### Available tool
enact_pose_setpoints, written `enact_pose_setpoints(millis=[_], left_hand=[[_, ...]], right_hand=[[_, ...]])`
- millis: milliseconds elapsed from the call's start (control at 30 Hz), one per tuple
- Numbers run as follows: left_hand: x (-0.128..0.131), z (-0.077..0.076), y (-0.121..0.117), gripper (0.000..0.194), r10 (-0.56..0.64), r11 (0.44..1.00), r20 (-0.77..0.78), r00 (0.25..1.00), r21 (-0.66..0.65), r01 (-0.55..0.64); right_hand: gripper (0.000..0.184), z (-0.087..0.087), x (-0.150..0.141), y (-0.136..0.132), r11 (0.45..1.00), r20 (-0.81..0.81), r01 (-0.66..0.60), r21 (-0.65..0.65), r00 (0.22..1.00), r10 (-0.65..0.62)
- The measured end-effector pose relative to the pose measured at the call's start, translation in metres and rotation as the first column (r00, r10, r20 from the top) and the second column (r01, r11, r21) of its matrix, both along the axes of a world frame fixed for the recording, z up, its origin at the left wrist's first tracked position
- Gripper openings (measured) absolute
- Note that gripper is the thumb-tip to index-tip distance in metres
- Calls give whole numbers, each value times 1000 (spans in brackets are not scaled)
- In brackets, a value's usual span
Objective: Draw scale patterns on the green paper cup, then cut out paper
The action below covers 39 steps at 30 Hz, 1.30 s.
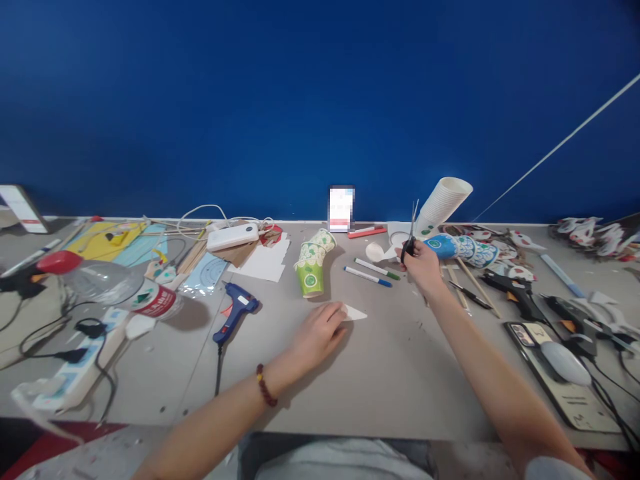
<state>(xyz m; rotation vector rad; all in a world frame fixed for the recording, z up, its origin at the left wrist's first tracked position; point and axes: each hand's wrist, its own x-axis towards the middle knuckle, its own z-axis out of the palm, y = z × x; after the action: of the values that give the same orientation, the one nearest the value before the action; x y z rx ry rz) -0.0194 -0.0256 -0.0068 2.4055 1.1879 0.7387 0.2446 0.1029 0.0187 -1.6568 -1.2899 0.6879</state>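
My left hand point(320, 333) rests low over the table, fingers bent together on a small pointed piece of white paper point(357, 313). Farther off to the right, my right hand point(424, 268) is closed on black-handled scissors point(409, 248), whose blades point up. Blue patterned paper cups point(443, 247) lie just beyond that hand, beside a leaning stack of white paper cups point(444, 200). Between my hands are a green-capped marker point(376, 269) and a blue-capped marker point(367, 277). Green paper cups point(311, 275), joined in a bent stack, stand beyond my left hand.
At the left are a blue glue gun point(235, 312), a plastic bottle point(145, 297) on its side and a power strip point(85, 363). A phone point(341, 208) leans at the wall. Black glue guns point(517, 293) with cables and another phone point(583, 403) lie at the right.
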Motion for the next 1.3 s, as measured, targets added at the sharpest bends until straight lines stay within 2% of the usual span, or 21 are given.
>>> enact_pose_setpoints(millis=[133, 333, 500, 567, 633, 733, 833, 900, 1000, 1067, 1167, 1300], left_hand=[[1, 0, 2, 45, 21, 999, 23, 1000, -26, -20], [2, -2, 5, 21, -48, 998, -60, 997, 39, 51], [1, 0, 4, 21, -3, 997, -5, 1000, 75, 3], [1, 5, 2, 21, 30, 1000, 102, 994, 7, -31], [2, 11, 0, 20, 81, 990, 232, 969, -131, -52], [3, 16, -2, 15, 228, 940, 363, 903, -325, -107], [3, 14, -2, 13, 330, 894, 449, 831, -432, -122], [3, 12, -1, 13, 367, 847, 507, 780, -529, -55], [3, 11, -1, 17, 406, 766, 574, 711, -638, 79], [4, 13, -1, 19, 428, 741, 587, 687, -663, 105], [4, 17, -1, 22, 443, 729, 586, 678, -676, 107], [2, 21, 0, 37, 458, 713, 624, 634, -683, 157]], right_hand=[[25, -5, -5, 12, 1000, -16, 16, -13, 1000, -16], [25, -5, -7, 11, 999, -1, 15, -35, 1000, -15], [30, 4, -7, 5, 999, 26, -23, -42, 999, 24], [33, 6, -8, 2, 1000, 55, -3, 0, 998, 3], [35, 8, -9, -3, 998, 68, 40, 58, 997, -44], [39, 8, -14, -20, 994, 30, 71, 80, 997, -73], [41, 7, -25, -46, 997, -56, -15, 70, 998, 19], [38, 4, -35, -67, 990, -128, -131, 43, 983, 136], [35, -4, -50, -93, 938, -251, -347, -19, 910, 331], [37, -9, -60, -104, 898, -334, -438, -48, 854, 399], [37, -14, -69, -112, 840, -449, -536, -85, 773, 448], [41, -9, -75, -116, 790, -552, -589, -170, 721, 419]])
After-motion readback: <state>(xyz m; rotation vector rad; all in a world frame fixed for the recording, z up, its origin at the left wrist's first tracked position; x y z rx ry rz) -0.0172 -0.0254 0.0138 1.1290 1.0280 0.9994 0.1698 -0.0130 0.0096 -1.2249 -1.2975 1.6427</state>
